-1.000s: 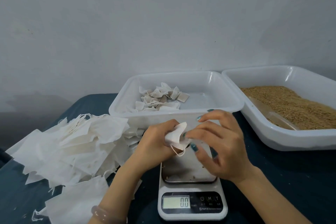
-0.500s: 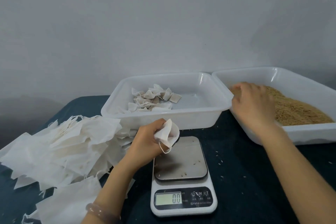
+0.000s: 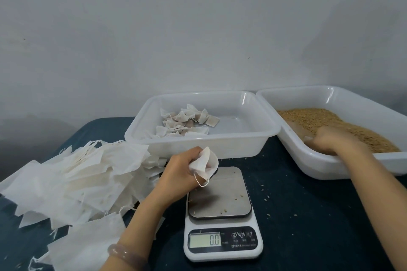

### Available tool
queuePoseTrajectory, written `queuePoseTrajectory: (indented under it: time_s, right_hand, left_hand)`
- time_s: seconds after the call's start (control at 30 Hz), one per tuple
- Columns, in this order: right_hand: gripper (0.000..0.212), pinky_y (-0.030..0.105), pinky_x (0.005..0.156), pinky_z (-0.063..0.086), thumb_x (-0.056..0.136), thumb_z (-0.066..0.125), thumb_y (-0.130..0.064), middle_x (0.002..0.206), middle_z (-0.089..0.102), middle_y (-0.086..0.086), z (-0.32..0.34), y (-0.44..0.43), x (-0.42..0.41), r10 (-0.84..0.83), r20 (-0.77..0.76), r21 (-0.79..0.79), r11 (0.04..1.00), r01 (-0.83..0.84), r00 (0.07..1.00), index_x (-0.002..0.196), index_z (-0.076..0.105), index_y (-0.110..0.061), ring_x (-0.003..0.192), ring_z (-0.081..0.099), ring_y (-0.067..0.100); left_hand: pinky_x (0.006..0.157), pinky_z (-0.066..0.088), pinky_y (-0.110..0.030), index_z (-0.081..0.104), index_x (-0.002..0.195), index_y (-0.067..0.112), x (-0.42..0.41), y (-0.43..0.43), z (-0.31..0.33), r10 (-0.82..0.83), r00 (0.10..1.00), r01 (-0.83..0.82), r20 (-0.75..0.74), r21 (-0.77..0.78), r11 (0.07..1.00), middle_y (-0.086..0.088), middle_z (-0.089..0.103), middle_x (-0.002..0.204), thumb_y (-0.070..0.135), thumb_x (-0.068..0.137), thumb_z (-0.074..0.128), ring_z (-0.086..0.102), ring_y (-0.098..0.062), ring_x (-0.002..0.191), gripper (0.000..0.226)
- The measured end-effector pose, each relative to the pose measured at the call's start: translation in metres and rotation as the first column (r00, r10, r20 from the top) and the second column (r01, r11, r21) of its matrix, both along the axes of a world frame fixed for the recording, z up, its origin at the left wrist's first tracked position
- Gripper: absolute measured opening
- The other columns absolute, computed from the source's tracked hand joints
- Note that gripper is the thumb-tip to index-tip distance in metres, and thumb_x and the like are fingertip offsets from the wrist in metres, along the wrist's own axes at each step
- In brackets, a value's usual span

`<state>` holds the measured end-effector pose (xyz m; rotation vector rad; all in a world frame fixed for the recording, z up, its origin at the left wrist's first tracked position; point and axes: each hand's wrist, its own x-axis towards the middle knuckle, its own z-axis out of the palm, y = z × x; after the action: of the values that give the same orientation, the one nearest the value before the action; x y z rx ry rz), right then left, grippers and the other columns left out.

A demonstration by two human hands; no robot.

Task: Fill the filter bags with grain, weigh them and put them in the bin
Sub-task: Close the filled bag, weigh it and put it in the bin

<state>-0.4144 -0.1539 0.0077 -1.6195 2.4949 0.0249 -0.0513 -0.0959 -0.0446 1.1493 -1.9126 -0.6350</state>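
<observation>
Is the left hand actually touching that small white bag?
Touching. The head view shows the left hand gripping the filter bag, curled round its bunched end.

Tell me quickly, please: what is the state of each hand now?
Left hand: closed, holding a filter bag.
Right hand: curled in the grain; its grip cannot be told.
</observation>
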Motion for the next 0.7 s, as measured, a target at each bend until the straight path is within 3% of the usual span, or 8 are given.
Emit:
queuePoseTrajectory:
  time_s: [0.2,0.27,0.33,0.4,0.53,0.6,0.7]
  right_hand:
    - [0.04,0.034,0.069,0.046,0.099,0.045,-0.041,0.087,0.063,0.009,-0.0013,-0.004,0.0026,-0.014,0.111,-0.087,0.996,0.024,0.994,0.087,0.062,-0.007,0.079,0.059,0.024]
    - [0.037,0.038,0.08,0.049,0.1,0.048,-0.035,0.101,0.063,0.013,-0.0013,-0.0059,0.0007,-0.039,0.144,-0.109,0.993,0.055,0.989,0.111,0.061,-0.002,0.089,0.06,0.028]
    - [0.045,0.039,0.089,0.05,0.097,0.055,-0.026,0.117,0.061,0.016,0.0001,-0.0053,0.0013,-0.101,0.069,-0.104,0.989,0.108,0.992,0.132,0.049,0.0,0.103,0.06,0.032]
    - [0.055,0.035,0.087,0.049,0.094,0.057,-0.021,0.128,0.059,0.015,0.0027,-0.0017,0.0043,-0.15,-0.095,-0.099,0.985,0.141,0.984,0.143,0.039,-0.002,0.113,0.059,0.031]
    - [0.067,0.04,0.102,0.042,0.097,0.045,-0.017,0.147,0.043,0.017,0.0028,-0.0047,0.0036,-0.162,-0.2,-0.016,0.987,0.162,0.966,0.155,0.014,-0.006,0.13,0.047,0.034]
    - [0.066,0.044,0.106,0.041,0.097,0.042,-0.014,0.146,0.044,0.018,-0.0012,-0.008,0.002,-0.087,-0.213,0.048,0.994,0.1,0.973,0.156,0.013,-0.008,0.127,0.049,0.035]
    - [0.056,0.038,0.093,0.051,0.098,0.039,-0.007,0.136,0.056,0.013,-0.0009,-0.008,0.0056,0.105,-0.14,0.108,0.99,-0.09,0.985,0.152,0.03,-0.019,0.104,0.061,0.027]
  left_hand:
    - [0.056,0.034,-0.02,0.053,0.075,0.016,0.0001,-0.0008,-0.0013,0.003,1.0,-0.003,0.014,-0.01,1.0,-0.002,0.056,0.07,0.018,0.079,0.07,0.039,-0.007,0.061,0.017]
    - [0.056,0.034,-0.023,0.053,0.076,0.015,-0.0005,-0.0005,-0.0011,0.008,1.0,-0.007,0.028,-0.007,1.0,-0.006,0.057,0.072,0.021,0.078,0.07,0.038,-0.008,0.062,0.018]
    - [0.057,0.034,-0.027,0.053,0.077,0.013,-0.0008,-0.0002,-0.0015,0.009,0.999,-0.009,0.041,-0.006,1.0,-0.009,0.056,0.073,0.023,0.078,0.07,0.037,-0.01,0.063,0.02]
    - [0.057,0.033,-0.029,0.052,0.076,0.012,-0.0006,0.0004,-0.0015,0.014,0.999,-0.014,0.043,-0.008,1.0,-0.01,0.055,0.072,0.024,0.076,0.07,0.036,-0.011,0.063,0.022]
    - [0.055,0.033,-0.027,0.051,0.075,0.013,-0.0007,0.0008,-0.0014,0.025,0.999,-0.024,0.034,-0.019,1.0,-0.008,0.056,0.07,0.03,0.074,0.07,0.037,-0.011,0.062,0.026]
    - [0.055,0.033,-0.027,0.051,0.075,0.014,-0.0006,-0.0003,-0.0019,0.024,0.999,-0.023,0.036,-0.017,1.0,-0.008,0.056,0.071,0.025,0.076,0.073,0.036,-0.01,0.062,0.025]
    - [0.056,0.034,-0.025,0.052,0.075,0.014,-0.0002,-0.0017,-0.0029,0.021,0.999,-0.02,0.04,-0.015,1.0,-0.008,0.056,0.072,0.017,0.08,0.073,0.037,-0.009,0.062,0.022]
